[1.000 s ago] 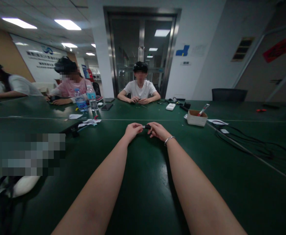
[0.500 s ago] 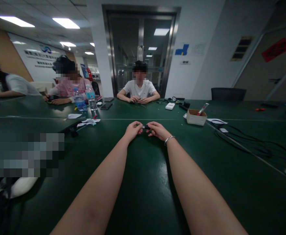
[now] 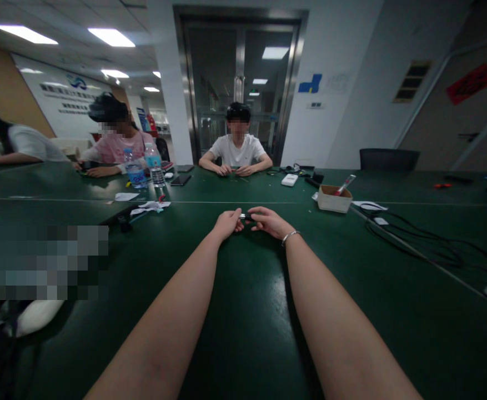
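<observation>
A small black-and-silver object (image 3: 246, 217) is held level between my hands, just over the green table; it is too small to tell its kind. My left hand (image 3: 227, 223) pinches the silver end with thumb and fingers closed. At the black end, my right hand (image 3: 270, 223) has its thumb and index finger around the piece, its other fingers curled below. A silver bracelet (image 3: 290, 238) circles my right wrist. The fingers hide part of the object.
A small box (image 3: 334, 201) with a pen stands right of my hands, near black cables (image 3: 413, 239). To the left lie crumpled paper (image 3: 149, 208) and two water bottles (image 3: 135, 172). Across the green table (image 3: 243, 311) sits a person in white (image 3: 238, 153); others sit at left.
My left thumb and fingers have shifted slightly on the silver end. My right index finger has lifted a little. The object stays in almost the same place.
</observation>
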A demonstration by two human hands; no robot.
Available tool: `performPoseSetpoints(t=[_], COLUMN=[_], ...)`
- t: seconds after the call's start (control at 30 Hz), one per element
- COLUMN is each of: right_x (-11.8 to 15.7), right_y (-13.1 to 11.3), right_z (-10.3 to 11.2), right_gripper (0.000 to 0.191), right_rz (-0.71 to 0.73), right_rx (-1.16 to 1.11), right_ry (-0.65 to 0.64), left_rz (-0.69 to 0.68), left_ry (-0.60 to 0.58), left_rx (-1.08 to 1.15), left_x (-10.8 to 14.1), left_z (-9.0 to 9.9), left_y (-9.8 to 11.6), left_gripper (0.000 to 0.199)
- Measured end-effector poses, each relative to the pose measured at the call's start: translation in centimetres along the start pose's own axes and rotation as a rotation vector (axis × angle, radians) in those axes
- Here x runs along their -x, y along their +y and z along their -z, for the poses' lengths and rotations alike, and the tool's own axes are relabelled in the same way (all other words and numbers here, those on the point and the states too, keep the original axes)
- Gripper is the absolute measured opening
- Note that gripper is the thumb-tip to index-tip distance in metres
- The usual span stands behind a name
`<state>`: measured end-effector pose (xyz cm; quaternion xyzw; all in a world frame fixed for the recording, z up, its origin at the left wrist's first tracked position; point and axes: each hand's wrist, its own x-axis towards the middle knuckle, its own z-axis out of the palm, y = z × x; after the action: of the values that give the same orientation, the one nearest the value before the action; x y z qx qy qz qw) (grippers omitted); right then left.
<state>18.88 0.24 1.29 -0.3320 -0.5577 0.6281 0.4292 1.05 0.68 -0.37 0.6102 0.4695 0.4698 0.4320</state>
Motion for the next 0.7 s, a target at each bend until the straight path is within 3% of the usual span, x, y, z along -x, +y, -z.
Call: performPoseSetpoints(t=[0.43, 0.7], right_x=[0.15, 0.07], right_y=[0.23, 0.20], right_z=[0.26, 0.01], right_gripper=[0.034, 0.029], right_rz=[0.073, 0.042], right_rx=[-0.047, -0.007], right_ry=[0.023, 0.016], left_rz=[0.117, 0.072], left_ry=[0.137, 0.062], left_rx=[0.070, 0.030], left_x=[0.02, 0.14], left_z=[0.54, 0.15], left_y=[0.79, 0.55], left_gripper=[0.039, 0.044])
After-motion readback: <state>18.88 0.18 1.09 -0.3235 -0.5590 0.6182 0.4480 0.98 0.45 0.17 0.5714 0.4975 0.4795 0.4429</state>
